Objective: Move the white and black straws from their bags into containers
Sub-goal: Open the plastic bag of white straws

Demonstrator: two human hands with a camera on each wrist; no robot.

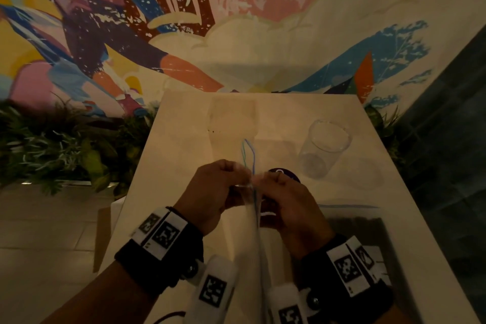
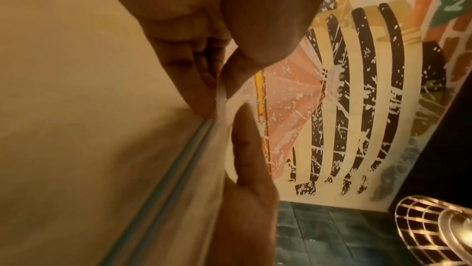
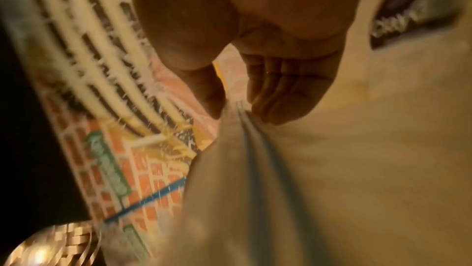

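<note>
Both hands hold up a clear plastic bag (image 1: 252, 218) over the pale table (image 1: 184, 123). The left hand (image 1: 243, 179) and right hand (image 1: 263, 182) pinch the bag's top edge from either side. Thin pale blue and green straws (image 1: 248, 152) stick out above the hands. In the left wrist view the left hand (image 2: 222, 96) pinches the bag (image 2: 178, 189), with straws (image 2: 176, 161) inside it. In the blurred right wrist view the right hand (image 3: 236, 109) pinches the bag (image 3: 224, 189) at its top. A clear round container (image 1: 324, 150) stands empty to the right.
A dark round disc (image 1: 286, 175) lies just behind the right hand. One blue straw (image 1: 347, 206) lies on the table to the right, beside a dark flat shape (image 1: 355, 229). Green plants (image 1: 65, 144) line the table's left side; a painted wall (image 1: 236, 21) is behind.
</note>
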